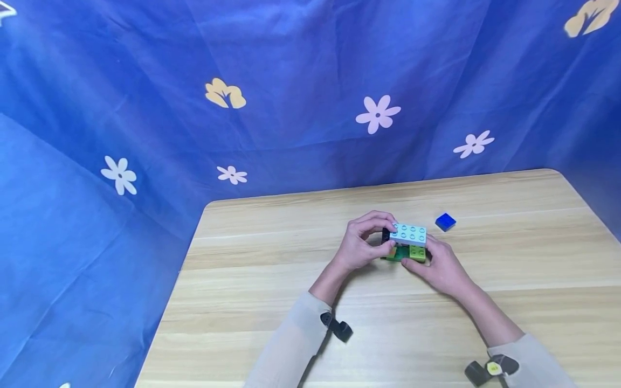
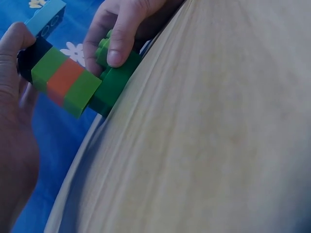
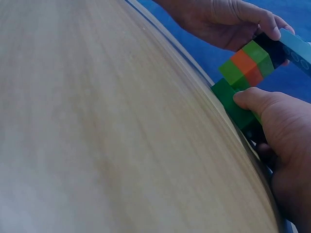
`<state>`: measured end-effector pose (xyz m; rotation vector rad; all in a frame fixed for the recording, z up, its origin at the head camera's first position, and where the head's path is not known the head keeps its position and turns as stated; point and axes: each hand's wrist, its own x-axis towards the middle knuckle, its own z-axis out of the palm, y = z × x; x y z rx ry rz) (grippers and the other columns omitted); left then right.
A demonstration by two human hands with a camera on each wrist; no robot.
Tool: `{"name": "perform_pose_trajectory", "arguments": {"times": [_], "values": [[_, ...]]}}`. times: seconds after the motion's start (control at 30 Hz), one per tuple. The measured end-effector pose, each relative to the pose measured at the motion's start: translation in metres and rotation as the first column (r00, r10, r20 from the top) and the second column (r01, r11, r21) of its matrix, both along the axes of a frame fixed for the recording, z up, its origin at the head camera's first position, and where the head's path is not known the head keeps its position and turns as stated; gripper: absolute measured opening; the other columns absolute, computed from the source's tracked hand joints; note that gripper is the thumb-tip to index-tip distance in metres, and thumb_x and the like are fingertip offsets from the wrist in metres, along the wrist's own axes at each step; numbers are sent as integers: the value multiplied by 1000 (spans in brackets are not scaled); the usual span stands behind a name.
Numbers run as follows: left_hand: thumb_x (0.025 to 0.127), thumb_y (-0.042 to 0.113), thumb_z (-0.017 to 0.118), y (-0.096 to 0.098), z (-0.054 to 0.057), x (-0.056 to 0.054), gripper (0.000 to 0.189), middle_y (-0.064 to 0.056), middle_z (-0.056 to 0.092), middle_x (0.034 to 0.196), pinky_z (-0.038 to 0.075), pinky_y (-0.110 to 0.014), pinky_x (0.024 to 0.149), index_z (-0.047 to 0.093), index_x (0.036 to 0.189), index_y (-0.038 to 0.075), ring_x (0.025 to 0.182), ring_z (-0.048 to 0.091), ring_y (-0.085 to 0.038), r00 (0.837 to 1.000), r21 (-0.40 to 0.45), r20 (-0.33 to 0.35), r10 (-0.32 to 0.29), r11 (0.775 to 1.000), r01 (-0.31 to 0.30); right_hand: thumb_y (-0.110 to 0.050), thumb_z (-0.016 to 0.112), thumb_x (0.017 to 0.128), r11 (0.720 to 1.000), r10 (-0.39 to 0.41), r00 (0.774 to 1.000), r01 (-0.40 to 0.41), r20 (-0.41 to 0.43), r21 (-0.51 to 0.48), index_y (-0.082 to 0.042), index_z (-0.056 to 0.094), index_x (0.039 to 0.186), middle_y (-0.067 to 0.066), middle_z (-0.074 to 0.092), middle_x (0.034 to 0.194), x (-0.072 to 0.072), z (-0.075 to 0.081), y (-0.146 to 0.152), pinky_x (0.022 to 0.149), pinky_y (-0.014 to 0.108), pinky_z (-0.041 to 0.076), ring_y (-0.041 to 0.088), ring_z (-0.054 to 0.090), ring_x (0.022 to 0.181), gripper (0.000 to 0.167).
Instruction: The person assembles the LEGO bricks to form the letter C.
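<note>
My left hand [image 1: 361, 242] grips the upper end of a brick column, thumb and fingers at the black brick [image 2: 34, 56]. Below the black brick the column runs lime, orange [image 2: 64, 81] and lime. A light blue brick [image 1: 409, 234] sits across the top and juts out to the right. The column's foot meets one end of a dark green brick [image 2: 116, 82]; whether they are pressed together I cannot tell. My right hand [image 1: 443, 267] holds that dark green brick low at the table, thumb on its near side. A lime brick [image 1: 417, 253] stands on its right end.
A small dark blue brick [image 1: 445, 221] lies on the wooden table [image 1: 271, 258], beyond the right hand. A blue curtain with flowers [image 1: 301, 108] hangs behind the table's far edge and along its sides. Both wrists wear black camera straps.
</note>
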<state>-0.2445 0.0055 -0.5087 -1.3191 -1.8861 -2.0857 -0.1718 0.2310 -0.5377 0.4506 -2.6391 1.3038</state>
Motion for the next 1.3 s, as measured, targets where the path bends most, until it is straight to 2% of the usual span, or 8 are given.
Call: {"name": "perform_pose_trajectory", "arguments": {"times": [0.17,0.37,0.47,0.8,0.97,1.07,1.17,1.3], "values": [[78,-19,75,1,5,2,29,-27,66,117,62,-42,97,72,105,-7,112,65,-22,998,-33,-45,39,999,-41,-16,87,89,1000,1,1000,-1,-10,6,-6,62,143,16,68,137,1,1,0,106,58,51,39,63,128,61],[78,-20,74,1,29,15,26,-29,65,113,64,-40,93,70,101,-9,108,66,-24,991,-54,-120,60,996,-67,-16,87,89,1000,-6,1000,7,-30,12,-5,62,142,17,69,136,1,-1,0,104,57,52,38,63,127,60],[79,-18,74,0,33,18,24,-28,65,113,63,-38,94,70,101,-9,109,67,-23,993,-63,-108,55,996,-62,-16,88,88,1000,-8,1000,8,-20,6,-5,63,141,17,69,136,1,-1,0,104,57,52,38,64,126,60],[80,-20,76,1,1,3,29,-28,64,120,61,-44,99,70,106,-8,115,65,-21,1000,-33,7,22,999,-22,-15,88,88,1000,1,1000,-1,-10,2,-4,62,142,18,68,137,0,-1,0,108,60,50,40,62,128,62],[80,-18,78,-1,-2,1,29,-25,66,121,62,-44,98,72,106,-5,115,66,-22,1000,-32,21,18,999,-18,-18,88,89,1000,3,1000,-3,4,-4,-4,61,143,18,67,137,0,-1,-2,109,51,51,38,62,129,62],[80,-17,78,-1,-3,2,28,-25,66,120,63,-43,95,72,105,-6,113,66,-19,999,-36,39,26,999,-24,-20,88,89,997,9,999,-5,47,-75,-5,62,141,13,68,136,0,1,0,108,30,52,32,62,127,60],[79,-18,77,-1,-4,2,29,-27,66,120,64,-45,92,71,104,-6,111,66,-17,997,-25,68,34,999,-33,-12,87,89,976,13,997,3,71,-219,-4,65,135,7,69,125,-1,4,6,97,13,51,20,64,114,51],[78,-19,76,-1,-5,1,28,-28,65,120,65,-47,89,70,103,-7,109,66,-15,994,-10,101,39,999,-39,8,77,91,918,-45,999,37,-10,-395,6,67,123,4,69,110,-6,7,19,86,15,55,14,63,95,34]]}}
